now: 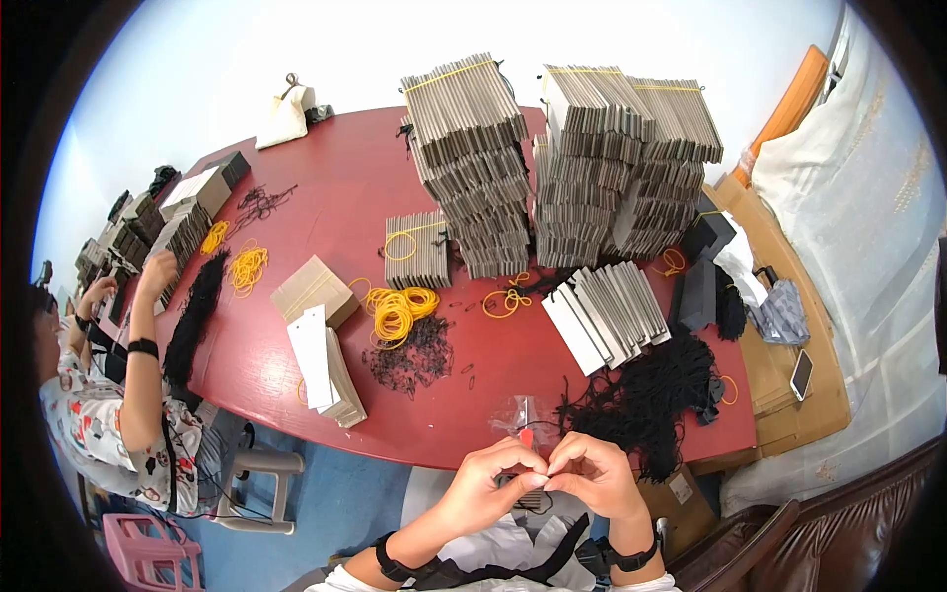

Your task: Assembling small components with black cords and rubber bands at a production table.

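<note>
Close to the table's near edge, my left hand [491,476] and my right hand [598,478] meet with thumbs and fingertips pinched together. Whatever lies between the fingertips is too small to make out. Just beyond them are a clear plastic bag [513,414] and a small red object [527,436]. Below the hands, partly hidden, is a greyish stack of cards or boards [533,496] over my lap. A large heap of black cords [651,400] lies right of my hands, with a fanned row of grey-white boards [610,314] behind it.
Tall stacks of banded grey boards [469,168] stand at the back of the red table [335,187]. Yellow rubber bands [402,314], small black clips or loops [409,360] and white cards [312,360] lie mid-table. A phone [801,375] rests on cardboard at right. Another person [118,414] works at left.
</note>
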{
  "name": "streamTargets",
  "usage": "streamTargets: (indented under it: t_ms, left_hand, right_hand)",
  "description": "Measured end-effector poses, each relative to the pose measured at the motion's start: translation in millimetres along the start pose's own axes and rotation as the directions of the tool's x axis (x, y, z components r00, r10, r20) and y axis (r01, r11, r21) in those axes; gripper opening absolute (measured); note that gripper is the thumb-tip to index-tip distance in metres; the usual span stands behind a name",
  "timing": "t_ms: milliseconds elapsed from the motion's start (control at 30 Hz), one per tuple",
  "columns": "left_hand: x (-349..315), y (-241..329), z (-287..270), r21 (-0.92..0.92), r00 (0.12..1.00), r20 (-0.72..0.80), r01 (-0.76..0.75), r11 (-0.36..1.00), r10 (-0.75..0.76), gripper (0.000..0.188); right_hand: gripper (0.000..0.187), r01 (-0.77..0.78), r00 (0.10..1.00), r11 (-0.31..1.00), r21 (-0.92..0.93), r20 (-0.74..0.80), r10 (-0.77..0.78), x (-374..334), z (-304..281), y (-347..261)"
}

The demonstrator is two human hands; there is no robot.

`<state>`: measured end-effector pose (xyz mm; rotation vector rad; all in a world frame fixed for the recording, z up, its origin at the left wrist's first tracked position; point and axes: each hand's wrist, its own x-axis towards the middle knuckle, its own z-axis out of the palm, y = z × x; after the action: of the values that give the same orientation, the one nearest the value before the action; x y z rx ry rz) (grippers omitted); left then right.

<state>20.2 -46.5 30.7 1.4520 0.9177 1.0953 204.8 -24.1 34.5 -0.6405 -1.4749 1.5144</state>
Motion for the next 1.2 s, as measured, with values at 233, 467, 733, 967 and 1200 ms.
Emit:
streamTargets:
  t_ms: [233, 467, 733, 967, 1200]
  left_hand:
    - [-2.1, -6.4, 2.7, -0.017, 0.997, 0.02, 0.072, 0.997, -0.071, 0.005]
    - [2.3, -0.3, 15.2, -0.14, 0.999, 0.038, 0.038, 0.989, -0.033, 0.007]
    - [1.1, 6.8, 9.8, -0.23, 0.985, 0.114, 0.154, 0.961, -0.131, 0.008]
    - [3.4, 3.9, 12.3, -0.196, 0.993, -0.021, 0.111, 0.974, -0.117, 0.011]
    - [1.6, 7.1, -13.5, -0.458, 0.89, 0.163, 0.451, 0.766, -0.427, 0.028]
  right_hand:
    - [0.012, -0.003, 0.999, 0.984, -0.178, 0.037, 0.01, 1.3, -5.4, 0.8]
    - [0.009, -0.013, 0.999, 0.999, 0.032, -0.044, 0.014, 5.3, 3.4, 3.6]
    - [0.007, -0.025, 0.999, 0.994, 0.11, -0.036, 0.029, 0.6, 0.2, 4.8]
    - [0.008, -0.138, 0.983, 0.956, 0.26, -0.081, 0.164, -5.6, -2.5, 4.8]
    - [0.009, -0.146, 0.952, 0.977, 0.153, -0.245, 0.181, -2.1, -1.7, 13.3]
